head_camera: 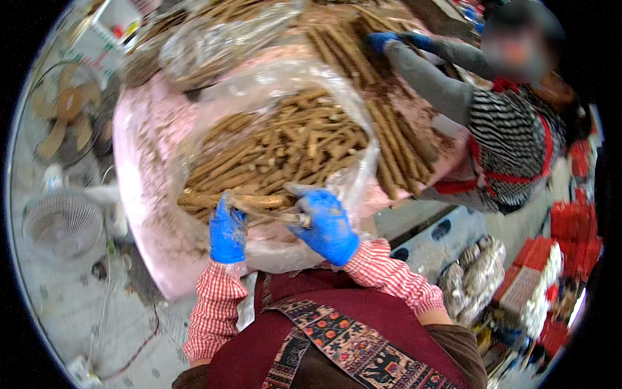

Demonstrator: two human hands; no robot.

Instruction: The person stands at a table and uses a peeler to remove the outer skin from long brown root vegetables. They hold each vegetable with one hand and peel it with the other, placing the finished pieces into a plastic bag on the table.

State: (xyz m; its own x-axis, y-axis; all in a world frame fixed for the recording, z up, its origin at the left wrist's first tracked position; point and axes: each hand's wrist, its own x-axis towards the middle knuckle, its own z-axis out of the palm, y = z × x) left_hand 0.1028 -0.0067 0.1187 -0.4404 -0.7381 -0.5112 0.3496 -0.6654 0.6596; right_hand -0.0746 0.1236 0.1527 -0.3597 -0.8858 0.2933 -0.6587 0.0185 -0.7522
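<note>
My left hand (227,234), in a dirt-smeared blue glove, grips one end of a thin brown root (265,212) that is blurred. At its other end is my right hand (328,226), gloved the same way, with its fingers around the root near a pale cut end. Both hands are over the near edge of a clear plastic bag (351,87), spread wide around a heap of cut, stick-like brown roots (272,155). Many of these pieces show pale cut ends. The bag lies on a pink-covered table (146,194) strewn with brown dirt.
At the right, a co-worker (505,141) in blue gloves reaches over long roots (398,146). Another clear bag of roots (218,44) lies at the far side. Fans (68,104) stand on the left floor. Red crates (525,272) and wrapped bundles (474,279) are at the right.
</note>
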